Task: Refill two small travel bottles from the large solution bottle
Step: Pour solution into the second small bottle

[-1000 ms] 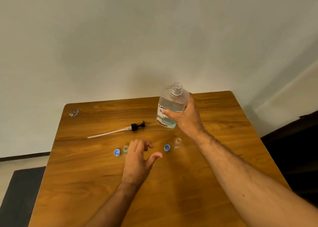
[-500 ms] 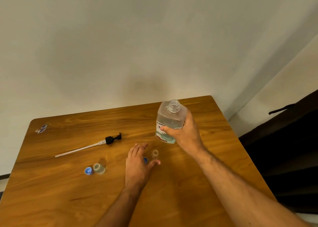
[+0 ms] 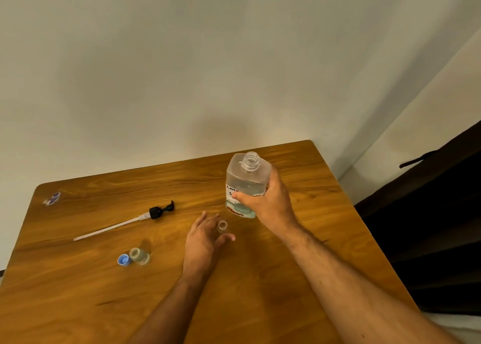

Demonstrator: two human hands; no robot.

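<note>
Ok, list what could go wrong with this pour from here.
1. The large bottle has a wide open neck and the small bottle a narrow mouth, so solution may splash onto the table.
2. The left hand is only at the small bottle, not clearly gripping it; it could tip.
3. The other small bottle stands uncapped and could be knocked.

Wood table (image 3: 299, 278) vs plain pale wall (image 3: 182, 70), dark furniture (image 3: 442, 226) rt.
</note>
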